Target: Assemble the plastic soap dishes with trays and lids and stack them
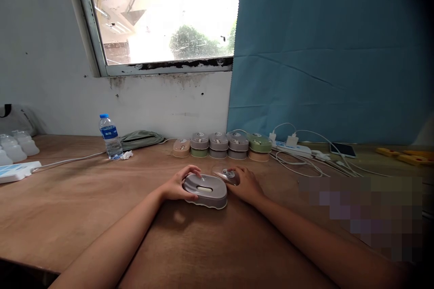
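My left hand (178, 184) is closed around the left end of a grey oval box (210, 198), thumb at the near side and fingers at the far rim. The box rests on the table and has a recessed top with a long rounded slot. Just to its right, my right hand (247, 184) is closed on a clear plastic lid (221, 173) with a round sticker. The lid is close beside the box's far right edge; whether they touch I cannot tell. My right palm hides part of the lid.
Behind my hands, several lidded oval boxes (219, 146) stand in a row, most stacked in pairs. A water bottle (110, 137) and a green pouch (142, 140) are left of them. To the right lie a power strip (294, 148), white cables, a phone (343, 150) and yellow objects (412, 158).
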Demonstrator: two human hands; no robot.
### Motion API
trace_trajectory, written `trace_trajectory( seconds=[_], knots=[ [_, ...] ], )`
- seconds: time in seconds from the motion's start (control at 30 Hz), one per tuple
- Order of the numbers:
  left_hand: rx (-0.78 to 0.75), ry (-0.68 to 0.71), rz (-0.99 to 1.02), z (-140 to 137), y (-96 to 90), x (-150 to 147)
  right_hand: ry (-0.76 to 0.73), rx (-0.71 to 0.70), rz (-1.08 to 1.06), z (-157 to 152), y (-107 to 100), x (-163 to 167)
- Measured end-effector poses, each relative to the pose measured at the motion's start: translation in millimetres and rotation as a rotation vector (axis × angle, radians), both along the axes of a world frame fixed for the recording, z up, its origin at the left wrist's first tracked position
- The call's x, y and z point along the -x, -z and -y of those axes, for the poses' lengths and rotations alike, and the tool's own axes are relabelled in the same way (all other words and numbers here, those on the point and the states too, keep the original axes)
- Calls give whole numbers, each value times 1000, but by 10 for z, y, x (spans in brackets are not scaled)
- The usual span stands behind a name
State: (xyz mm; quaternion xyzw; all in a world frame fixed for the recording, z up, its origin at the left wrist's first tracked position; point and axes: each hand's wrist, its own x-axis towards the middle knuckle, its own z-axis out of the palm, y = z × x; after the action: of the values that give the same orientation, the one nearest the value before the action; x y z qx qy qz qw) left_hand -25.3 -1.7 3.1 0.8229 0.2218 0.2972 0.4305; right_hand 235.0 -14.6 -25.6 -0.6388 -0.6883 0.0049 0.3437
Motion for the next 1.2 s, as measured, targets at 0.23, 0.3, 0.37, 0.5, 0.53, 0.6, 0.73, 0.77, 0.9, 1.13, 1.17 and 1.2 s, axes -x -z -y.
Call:
trace_trajectory(
  seconds=[0.23,0.3,0.37,0.5,0.53,0.6,0.73,0.77,0.9,1.13,1.17,1.2],
  knots=[
    [75,-64,48,-14,7,16,-602,-241,-26,223,-201,72],
    [86,-96,77,-12,7,8,-725,-228,17,301,-234,116],
    [93,-118,125,-9,7,-5,-748,-225,51,353,-236,154],
    [73,-233,230,-11,1,-10,-699,-361,49,375,-197,174],
    [48,-293,234,-19,-3,-1,-684,-405,33,371,-188,171],
    [-18,-422,225,-50,-9,31,-648,-462,-3,361,-177,165],
    [-167,-728,233,-191,6,144,-614,-454,8,334,-176,169],
    [-205,-832,229,-239,15,185,-615,-452,20,328,-178,171],
    [-368,-1253,95,-435,57,417,-673,-415,91,321,-196,172],
    [-516,-1481,-169,-661,164,849,-865,-333,325,378,-229,199],
    [-522,-1489,-217,-678,186,879,-878,-334,342,382,-231,204],
    [-515,-1493,-254,-693,206,899,-886,-334,350,386,-232,208]
  ],
)
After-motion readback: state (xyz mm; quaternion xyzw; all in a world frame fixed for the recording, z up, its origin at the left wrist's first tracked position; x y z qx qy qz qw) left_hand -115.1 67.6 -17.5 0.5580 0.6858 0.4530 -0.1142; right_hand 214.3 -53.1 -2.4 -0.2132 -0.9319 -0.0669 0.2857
